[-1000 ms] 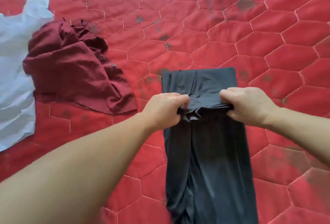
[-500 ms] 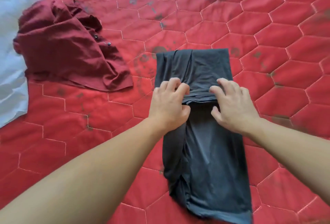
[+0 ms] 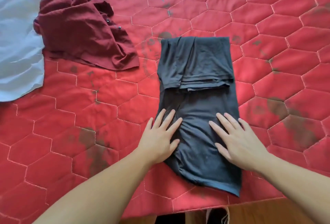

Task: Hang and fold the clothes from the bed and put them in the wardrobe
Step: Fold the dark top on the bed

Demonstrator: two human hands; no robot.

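Observation:
A dark grey garment (image 3: 198,73) lies lengthwise on the red quilted bed (image 3: 267,45), its far end folded back over the middle. My left hand (image 3: 159,138) lies flat with fingers spread on the garment's near left part. Flat on its near right part rests my right hand (image 3: 235,140), fingers straight. A crumpled maroon shirt (image 3: 84,32) with snap buttons sits to the far left, and a light blue garment (image 3: 16,41) lies beyond it at the left edge.
The bed's near edge (image 3: 196,207) runs along the bottom, with brown floor and a dark object below it. The red quilt is bare to the right and at the back, with dark stains.
Both hands let go of the folded far edge and drew back toward me. They now press flat on the near part of the dark garment.

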